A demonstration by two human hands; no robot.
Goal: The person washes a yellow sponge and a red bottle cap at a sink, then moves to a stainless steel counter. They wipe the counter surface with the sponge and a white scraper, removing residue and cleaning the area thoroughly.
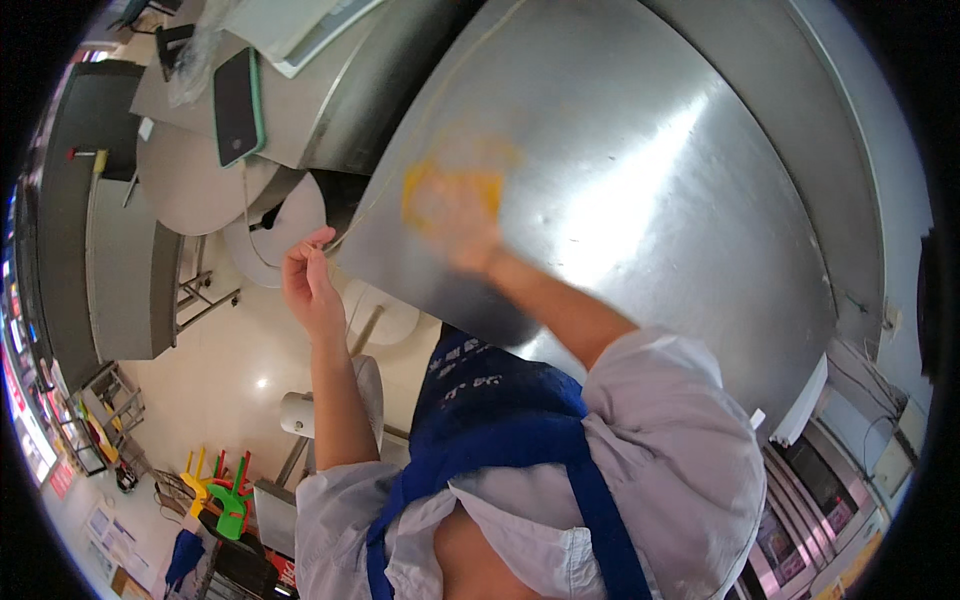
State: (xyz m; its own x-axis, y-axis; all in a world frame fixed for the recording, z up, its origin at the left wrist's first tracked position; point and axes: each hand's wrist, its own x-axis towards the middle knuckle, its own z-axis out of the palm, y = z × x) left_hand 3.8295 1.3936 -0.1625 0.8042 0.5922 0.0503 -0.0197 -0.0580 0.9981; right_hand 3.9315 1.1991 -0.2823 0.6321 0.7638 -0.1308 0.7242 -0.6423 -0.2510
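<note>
My right hand [461, 225] lies over a yellow cloth [491, 191] on the stainless steel tabletop [600, 150]. Motion blurs both the hand and the cloth. Past the table's left corner, my left hand [309, 281] pinches a thin pale cable [352, 227] between thumb and fingers. On one side the cable hangs in a loop to a phone [238, 109] in a green case. On the other it runs up along the tabletop's left side to the top of the view. The phone lies face up with a dark screen on a neighbouring steel surface.
A white box-like object [289, 30] and clear plastic wrap [199, 60] sit beyond the phone. Round stool-like discs [199, 180] stand left of the table. Yellow, green and red plastic chairs [229, 499] are at lower left. A wall [896, 187] borders the right side.
</note>
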